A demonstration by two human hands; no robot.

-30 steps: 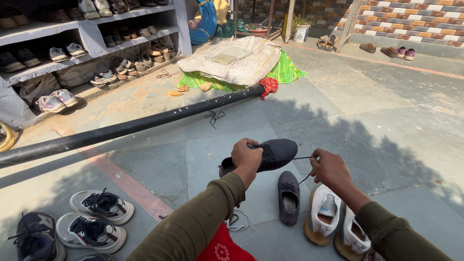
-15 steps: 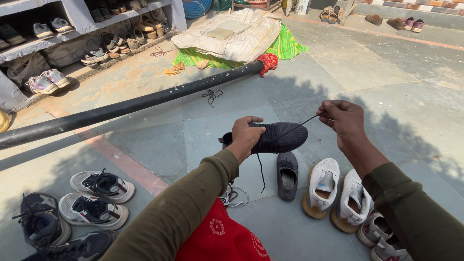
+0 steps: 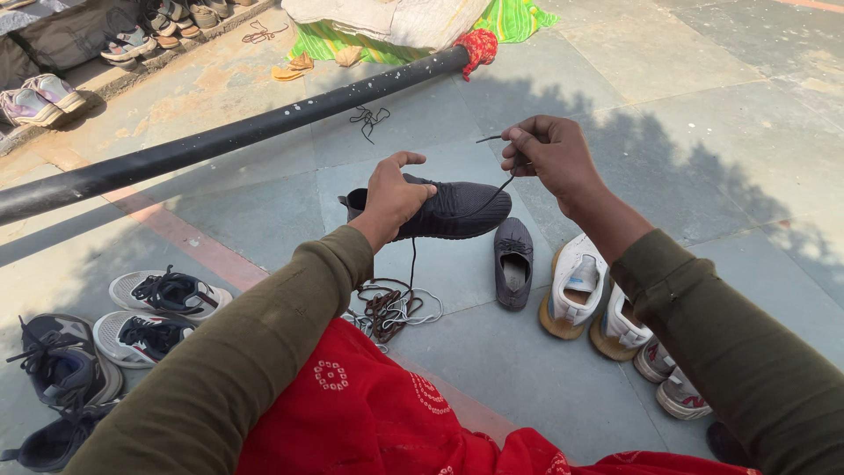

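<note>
Dark shoe lengthwise left-right, toe rightward, in left hand grip; right hand pinching its lace

packages: none in view; labels — none legible as such; signs: none; screens — none

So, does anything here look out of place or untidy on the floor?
Yes. A tangled heap of loose laces lies on the stone floor, and one stray lace lies alone beside the black pole. The left hand holds a dark shoe; its mate sits laceless below.
</note>
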